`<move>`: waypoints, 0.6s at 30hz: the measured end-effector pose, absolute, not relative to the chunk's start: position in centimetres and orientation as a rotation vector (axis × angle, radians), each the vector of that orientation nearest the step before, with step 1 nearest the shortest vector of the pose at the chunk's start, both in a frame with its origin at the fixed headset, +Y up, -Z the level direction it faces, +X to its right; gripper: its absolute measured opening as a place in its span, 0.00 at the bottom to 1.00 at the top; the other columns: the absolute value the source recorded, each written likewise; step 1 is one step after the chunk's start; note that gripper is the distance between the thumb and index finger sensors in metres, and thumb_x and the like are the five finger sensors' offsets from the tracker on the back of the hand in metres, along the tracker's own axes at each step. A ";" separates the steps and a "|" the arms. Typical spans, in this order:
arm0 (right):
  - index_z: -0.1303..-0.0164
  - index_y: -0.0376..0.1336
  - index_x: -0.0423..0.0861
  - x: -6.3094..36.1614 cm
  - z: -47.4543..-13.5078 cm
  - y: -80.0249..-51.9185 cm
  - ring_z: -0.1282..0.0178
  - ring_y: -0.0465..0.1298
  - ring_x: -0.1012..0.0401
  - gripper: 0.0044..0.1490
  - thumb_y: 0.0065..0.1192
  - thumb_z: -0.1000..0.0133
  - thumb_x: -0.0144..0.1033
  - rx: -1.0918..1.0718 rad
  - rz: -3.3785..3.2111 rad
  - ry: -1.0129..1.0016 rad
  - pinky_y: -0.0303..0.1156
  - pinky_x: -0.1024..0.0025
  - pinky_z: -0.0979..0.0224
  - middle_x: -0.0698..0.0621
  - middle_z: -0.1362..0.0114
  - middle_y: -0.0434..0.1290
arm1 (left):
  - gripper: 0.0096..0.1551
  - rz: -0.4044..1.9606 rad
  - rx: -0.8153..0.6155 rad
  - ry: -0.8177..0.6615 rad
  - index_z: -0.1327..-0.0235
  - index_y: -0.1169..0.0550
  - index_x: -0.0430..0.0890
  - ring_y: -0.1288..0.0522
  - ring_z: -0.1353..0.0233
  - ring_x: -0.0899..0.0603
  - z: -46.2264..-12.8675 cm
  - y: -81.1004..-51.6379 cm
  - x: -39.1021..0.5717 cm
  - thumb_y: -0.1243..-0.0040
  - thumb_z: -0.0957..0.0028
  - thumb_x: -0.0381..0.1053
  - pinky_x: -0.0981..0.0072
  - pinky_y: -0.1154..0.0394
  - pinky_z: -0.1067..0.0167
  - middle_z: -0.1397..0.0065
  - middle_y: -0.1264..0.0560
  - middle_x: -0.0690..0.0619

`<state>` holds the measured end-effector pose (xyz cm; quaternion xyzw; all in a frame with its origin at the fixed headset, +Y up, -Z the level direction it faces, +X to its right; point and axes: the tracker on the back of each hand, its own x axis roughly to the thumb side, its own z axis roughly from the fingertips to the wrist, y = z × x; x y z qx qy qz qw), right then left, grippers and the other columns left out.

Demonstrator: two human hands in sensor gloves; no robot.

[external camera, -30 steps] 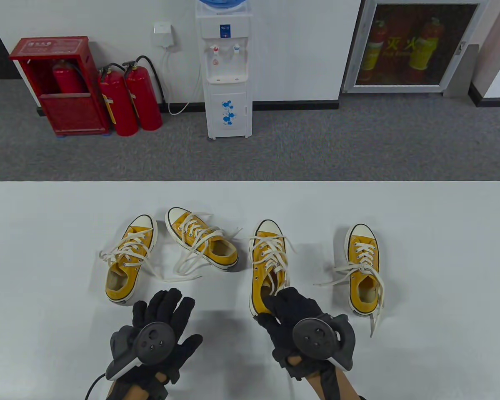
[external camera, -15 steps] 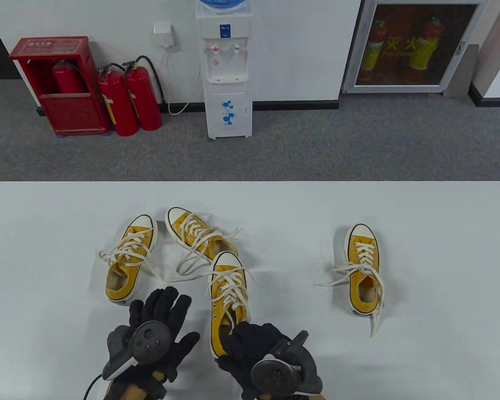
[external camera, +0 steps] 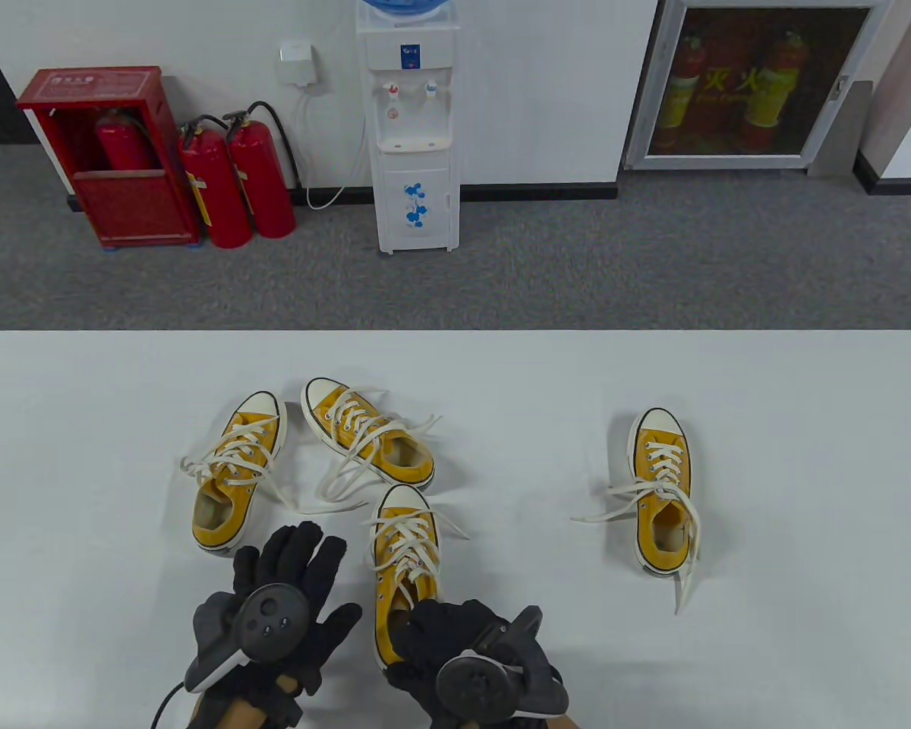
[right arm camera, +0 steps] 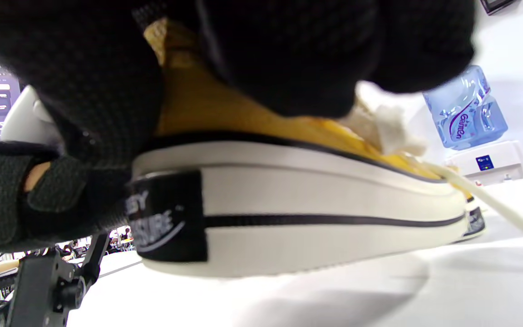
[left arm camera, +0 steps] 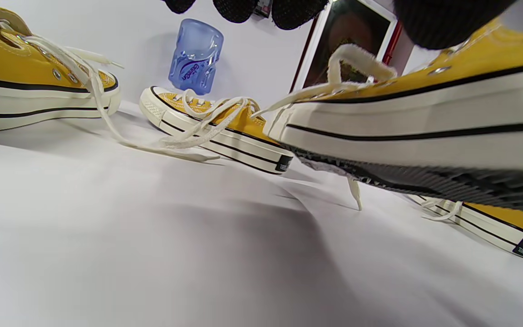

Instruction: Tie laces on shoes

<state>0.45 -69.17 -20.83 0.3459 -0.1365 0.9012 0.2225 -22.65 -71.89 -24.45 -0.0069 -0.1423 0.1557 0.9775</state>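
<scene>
Now the right hand (external camera: pixel 455 645) grips a yellow shoe (external camera: pixel 404 562) at its heel, lifted; left hand (external camera: pixel 288 600) hovers flat, fingers spread.

Left hand (external camera: pixel 285 600) enters from the 6 o'clock edge of the table view, palm down, tracker on its back, with fingers (external camera: pixel 304 543) straight and spread toward 12 to 1 o'clock, holding nothing; whether it touches the worktop (external camera: pixel 767 425) cannot be determined. Right hand (external camera: pixel 455 645) lies at about 3 o'clock of the left, close beside it, with its tracker tilted. In the right wrist view its fingers (right arm camera: pixel 288 54) are curled over the heel of a yellow shoe (external camera: pixel 404 569), gripping it clear of the worktop.
</scene>
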 end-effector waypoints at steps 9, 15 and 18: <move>0.55 0.78 0.44 0.2 -21.9 -70.9 0.73 0.80 0.67 0.28 0.79 0.59 0.50 0.931 2.520 -0.292 0.80 0.61 0.56 0.44 0.51 0.77 | 0.50 0.311 -0.018 -0.288 0.16 0.46 0.54 0.55 0.12 0.27 -24.5 -71.9 -22.6 0.47 0.49 0.72 0.17 0.62 0.29 0.10 0.54 0.41; 0.55 0.78 0.45 -0.2 -21.9 -71.6 0.72 0.80 0.66 0.28 0.80 0.58 0.50 0.949 2.559 -0.199 0.80 0.61 0.55 0.44 0.51 0.77 | 0.50 0.312 -0.021 -0.286 0.16 0.46 0.54 0.55 0.12 0.27 -24.5 -71.9 -22.6 0.48 0.49 0.72 0.17 0.62 0.29 0.10 0.54 0.41; 0.56 0.79 0.45 -0.8 -21.8 -72.3 0.73 0.81 0.66 0.28 0.80 0.59 0.50 1.007 2.604 -0.137 0.80 0.60 0.56 0.45 0.51 0.77 | 0.50 0.310 -0.026 -0.286 0.16 0.46 0.54 0.55 0.12 0.27 -24.5 -71.9 -22.6 0.48 0.49 0.72 0.17 0.62 0.29 0.10 0.54 0.41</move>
